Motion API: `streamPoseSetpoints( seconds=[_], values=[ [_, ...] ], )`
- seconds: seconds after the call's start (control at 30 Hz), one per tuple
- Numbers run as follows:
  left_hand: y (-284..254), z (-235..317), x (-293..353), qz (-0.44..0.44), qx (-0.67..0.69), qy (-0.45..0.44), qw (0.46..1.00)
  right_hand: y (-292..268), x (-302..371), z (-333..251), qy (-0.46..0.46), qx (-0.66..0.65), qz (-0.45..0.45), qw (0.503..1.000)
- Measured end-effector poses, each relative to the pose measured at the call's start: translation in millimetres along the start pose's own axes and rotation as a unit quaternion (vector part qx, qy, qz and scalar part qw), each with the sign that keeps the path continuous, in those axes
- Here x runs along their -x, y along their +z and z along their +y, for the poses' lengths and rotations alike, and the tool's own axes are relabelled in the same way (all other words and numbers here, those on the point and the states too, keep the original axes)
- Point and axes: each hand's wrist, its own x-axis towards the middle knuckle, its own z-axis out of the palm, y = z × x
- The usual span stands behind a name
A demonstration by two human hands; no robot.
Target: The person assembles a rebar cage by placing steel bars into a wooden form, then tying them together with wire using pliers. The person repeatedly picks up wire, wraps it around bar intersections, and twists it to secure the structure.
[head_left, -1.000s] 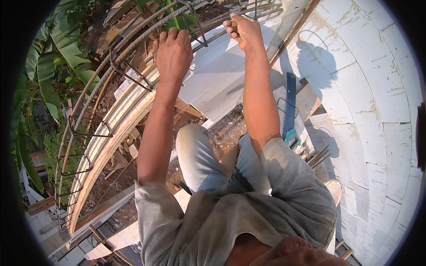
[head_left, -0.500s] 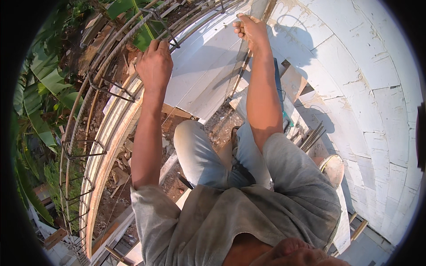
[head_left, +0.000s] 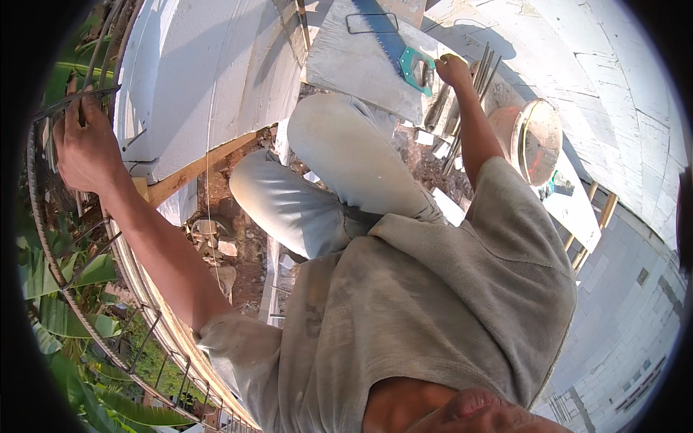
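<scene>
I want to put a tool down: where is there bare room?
The pale board is bare between the saw and the right knee. It is crowded around the saw's handle, by the right hand and rods; rebar crowds the left hand.

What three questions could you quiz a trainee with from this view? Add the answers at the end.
1. Multiple choice: on the hand saw, what colour is the handle? A red, B green, C yellow.
2. True or false: in the picture, the round container is to the right of the saw.
3. Short answer: which of the person's hands is at the steel reinforcing bars?

Key: 1. B, green. 2. True. 3. The left hand.
</scene>
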Motion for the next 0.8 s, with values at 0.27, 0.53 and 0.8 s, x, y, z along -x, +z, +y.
streamPoseSetpoints(
  seconds=[0.27, 0.53, 0.8],
  values=[
    [-13, -1, 16, 0.005, -0.036, -0.009, 0.999, 111, 71, 23, 0.206, -0.056, 0.022, 0.977],
    [-40, 40, 3, -0.014, 0.070, -0.045, 0.996, 96, 27, 60, 0.188, -0.552, -0.071, 0.809],
    [-17, 54, 19, 0.032, 0.061, -0.073, 0.995, 18, 96, -17, -0.004, -0.054, 0.295, 0.954]
  ],
)
